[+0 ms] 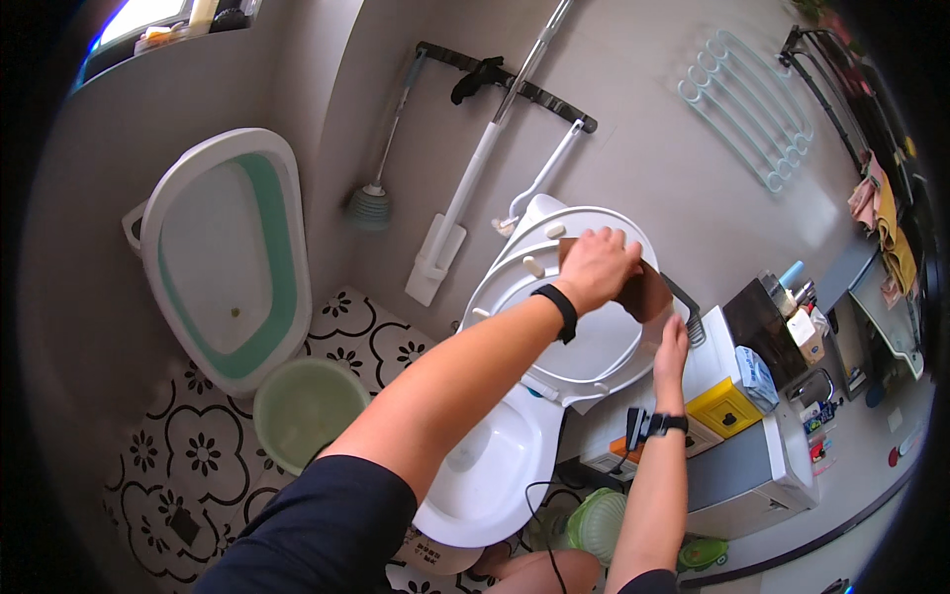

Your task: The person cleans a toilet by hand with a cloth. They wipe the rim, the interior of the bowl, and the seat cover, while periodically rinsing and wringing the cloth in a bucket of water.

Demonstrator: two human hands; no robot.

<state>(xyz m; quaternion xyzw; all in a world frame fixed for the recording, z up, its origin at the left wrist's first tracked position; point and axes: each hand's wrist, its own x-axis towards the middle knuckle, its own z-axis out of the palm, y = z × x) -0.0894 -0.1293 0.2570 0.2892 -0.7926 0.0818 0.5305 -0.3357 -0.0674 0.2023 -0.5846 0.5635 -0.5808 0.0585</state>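
Observation:
My left hand (600,269) holds a brown cloth (647,295) by its upper part, in front of the raised toilet seat and lid (594,341). My right hand (672,347) is up beside the cloth's lower right end, at the lid's right edge; the contact between its fingers and the cloth is unclear. Below my forearm the white toilet bowl (493,464) stands uncovered. A dark band is on my left wrist, and a black device is strapped to my right wrist.
A green basin (310,412) and an upright folding baby bathtub (223,252) stand left. A flat mop (438,256) and toilet brush (545,167) hang behind. Drawers with a yellow front (724,410) stand right, above a green bin (597,523). A cable hangs near the bowl.

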